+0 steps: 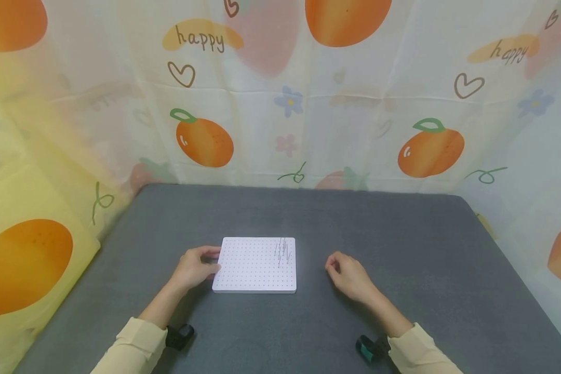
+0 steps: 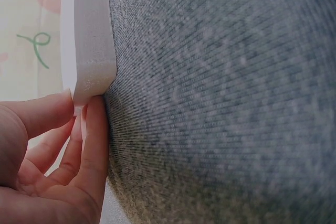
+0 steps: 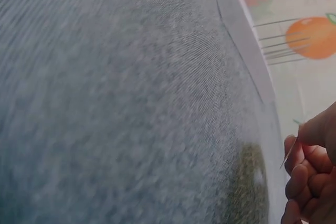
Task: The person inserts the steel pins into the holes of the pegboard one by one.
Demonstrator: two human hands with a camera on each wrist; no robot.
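A white board [image 1: 248, 267] with rows of small holes lies flat on the grey table. Several thin metal needles [image 1: 279, 254] stand upright in its far right part. My left hand [image 1: 192, 267] holds the board's left edge, thumb at the top rim and fingers along the side, as the left wrist view shows close up. To the right of the board, apart from it, is my right hand [image 1: 349, 276]. Between its thumb and index finger it pinches a thin needle [image 3: 289, 155], whose tip points down in the right wrist view; the other fingers are curled.
The grey cloth-covered table [image 1: 378, 223] stretches around the board on every side. Behind it hangs a curtain [image 1: 346, 140] printed with oranges, hearts and flowers. Black wrist devices [image 1: 179, 337] sit at both cuffs, close over the table.
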